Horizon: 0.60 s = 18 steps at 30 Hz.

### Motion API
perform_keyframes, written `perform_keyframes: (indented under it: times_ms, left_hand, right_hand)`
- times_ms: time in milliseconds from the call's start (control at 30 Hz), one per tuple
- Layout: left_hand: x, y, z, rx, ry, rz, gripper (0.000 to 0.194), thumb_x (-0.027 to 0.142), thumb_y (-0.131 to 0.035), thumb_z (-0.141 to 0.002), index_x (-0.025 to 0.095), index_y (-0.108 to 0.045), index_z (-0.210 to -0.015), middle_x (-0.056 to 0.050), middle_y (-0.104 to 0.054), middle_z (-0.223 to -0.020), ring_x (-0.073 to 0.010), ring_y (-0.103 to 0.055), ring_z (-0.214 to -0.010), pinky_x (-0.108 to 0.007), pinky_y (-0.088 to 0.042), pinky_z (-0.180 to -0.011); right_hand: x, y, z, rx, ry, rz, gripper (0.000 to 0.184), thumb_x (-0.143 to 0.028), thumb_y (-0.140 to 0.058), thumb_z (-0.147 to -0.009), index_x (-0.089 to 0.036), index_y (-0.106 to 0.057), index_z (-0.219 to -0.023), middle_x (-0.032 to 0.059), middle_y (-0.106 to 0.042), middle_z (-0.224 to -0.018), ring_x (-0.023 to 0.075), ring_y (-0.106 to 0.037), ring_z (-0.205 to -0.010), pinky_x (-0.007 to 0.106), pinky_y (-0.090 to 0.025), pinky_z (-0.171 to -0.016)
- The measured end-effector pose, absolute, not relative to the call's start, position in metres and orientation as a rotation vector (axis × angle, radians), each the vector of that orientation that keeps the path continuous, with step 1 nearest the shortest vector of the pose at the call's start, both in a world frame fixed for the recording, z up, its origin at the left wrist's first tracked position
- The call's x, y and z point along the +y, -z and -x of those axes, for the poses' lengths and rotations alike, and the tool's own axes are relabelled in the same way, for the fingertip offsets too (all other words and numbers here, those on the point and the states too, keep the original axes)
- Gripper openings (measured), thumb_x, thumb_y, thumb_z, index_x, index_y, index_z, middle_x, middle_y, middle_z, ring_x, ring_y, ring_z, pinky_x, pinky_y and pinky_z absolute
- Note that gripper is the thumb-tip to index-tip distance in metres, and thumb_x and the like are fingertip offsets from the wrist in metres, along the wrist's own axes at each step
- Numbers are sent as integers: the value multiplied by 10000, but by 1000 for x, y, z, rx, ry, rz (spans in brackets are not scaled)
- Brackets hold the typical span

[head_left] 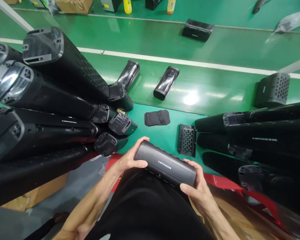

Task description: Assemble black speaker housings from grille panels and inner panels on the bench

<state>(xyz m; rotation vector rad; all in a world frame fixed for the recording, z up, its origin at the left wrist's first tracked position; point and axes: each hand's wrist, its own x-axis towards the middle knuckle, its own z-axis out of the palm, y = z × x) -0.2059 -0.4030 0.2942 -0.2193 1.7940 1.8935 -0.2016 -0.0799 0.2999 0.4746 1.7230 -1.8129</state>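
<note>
Between my two hands is a black speaker housing (pixel 165 163) with MERKURY lettering on its face, tilted down to the right and held close to my body. My left hand (pixel 135 158) is closed round its left end, thumb on the front face. On its right end my right hand (pixel 196 181) grips with the thumb along the lower edge. Just beyond the housing, a stack of flat dark pieces (pixel 157 118) lies on the green table. A black perforated frame (pixel 187 140) stands to the right of that stack.
Stacked black housings (pixel 72 76) rise on the left, with more dark housings (pixel 262 140) on the right. Two shiny black units (pixel 166 83) lie on the green conveyor (pixel 222 90). Farther back are another black unit (pixel 198 30) and a yellow bottle (pixel 127 6).
</note>
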Motion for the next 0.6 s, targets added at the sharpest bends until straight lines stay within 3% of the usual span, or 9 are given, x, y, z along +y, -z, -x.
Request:
perform_keyframes:
  times_ms: [133,300,400,533,600]
  left_hand:
    - [-402,-292,205,1820,-1902,262,967,541,-803,-693,260,-379,-1515,-100,-487,-1471,-307,-543,-1188,-397,-452,-1021]
    - [-388,-286,199,1881,-1978,380,918,569,-811,-653,238,-477,-1441,-83,-577,-1340,-283,-576,-1082,-378,-469,-968]
    - [-381,-281,202,1948,-1956,439,921,562,-824,-644,238,-497,-1442,-90,-581,-1343,-299,-580,-1100,-401,-473,-989]
    - [-374,-274,215,1818,-2101,485,928,536,-847,-654,241,-519,-1471,-86,-617,-1316,-307,-598,-1129,-427,-472,-1034]
    - [-365,-271,224,1731,-2226,611,961,534,-868,-660,261,-495,-1503,-104,-574,-1420,-310,-593,-1183,-415,-500,-1019]
  right_hand:
    - [-78,-302,197,1790,1728,-370,888,-560,-868,-693,-335,-447,-1441,109,-461,-1561,348,-562,-1297,488,-501,-1034]
    - [-75,-294,188,2110,1563,-175,820,-558,-772,-816,-325,-401,-1509,104,-452,-1566,352,-458,-1404,519,-367,-1155]
    - [-75,-283,194,2180,1594,-209,709,-595,-674,-881,-284,-432,-1470,116,-500,-1495,348,-498,-1342,515,-386,-1121]
    - [-74,-283,220,2232,1545,-294,684,-631,-686,-842,-257,-507,-1386,107,-546,-1407,345,-539,-1251,488,-419,-1067]
    - [-81,-295,234,2318,1490,-302,720,-624,-723,-809,-253,-508,-1388,107,-546,-1378,345,-555,-1212,495,-435,-1047]
